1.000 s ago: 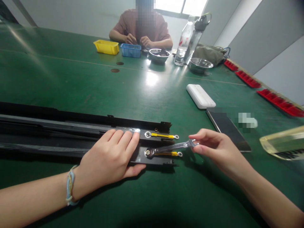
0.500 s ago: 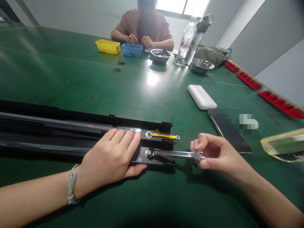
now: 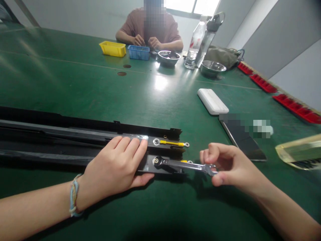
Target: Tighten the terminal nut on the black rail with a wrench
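My left hand is wrapped over a lower black metal channel, thumb on its near side. An upper black channel lies alongside it. My right hand pinches the open-jaw end of a ratcheting combination wrench between thumb and fingers. The wrench's ring end sits around a fastener in the lower channel. A short yellow wire with ring terminals is attached in the upper channel. Behind the wrench, part of a second yellow wire shows; the rest is hidden.
A white power bank and a dark phone lie beyond my right hand, with a clear yellowish visor-like piece farther right. Across the green table, a person sits behind yellow and blue bins, metal bowls and bottles.
The wrench's free end has swung slightly toward me with my right hand, uncovering part of the second yellow wire. My left hand stays on the channel.
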